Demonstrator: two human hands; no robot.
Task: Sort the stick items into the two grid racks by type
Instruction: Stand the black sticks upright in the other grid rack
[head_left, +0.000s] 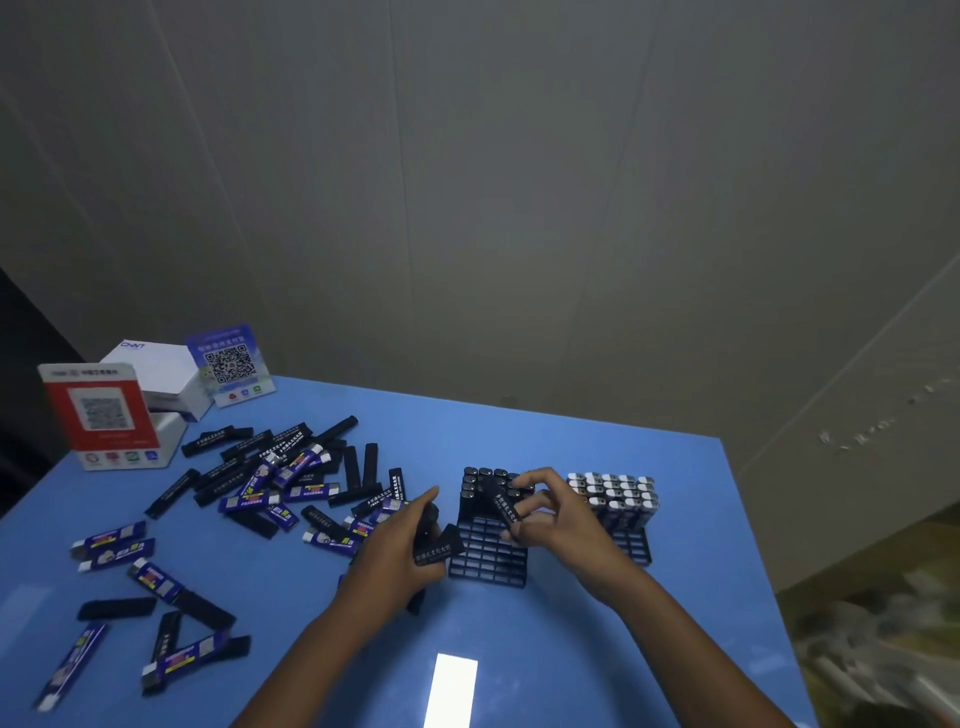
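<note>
**Stick sorting at two grid racks: both hands holding black sticks**

At the far left of the blue table (597, 649) stands a red QR-code placard (101, 413), with a white box (156, 371) behind it and a blue QR-code placard (228, 364) just to its right.

Loose sticks lie scattered across the left half of the table. Blue-labelled sticks (111, 538) lie singly near the left edge; a denser mixed pile of black sticks (249, 447) and blue ones sits nearer the centre, several overlapping.

The left hand (402, 551) is curled around a bundle of black sticks (436, 545), white print visible on one of them; how many it holds cannot be told.

Just right of that hand stands the black grid rack (488, 556). Its far rows are filled with upright black sticks; the near cells show open. The right hand (550, 514) is over this rack, thumb and fingertips pinching a single black stick (506, 506) with white lettering, tilted, above the rack's middle rows.

Further right, touching or just beside the first rack, the second grid rack (631, 548) holds upright sticks with silver-white tops (613, 488) in its far rows.

A bright rectangular reflection (452, 686) lies on the table's near edge.
</note>
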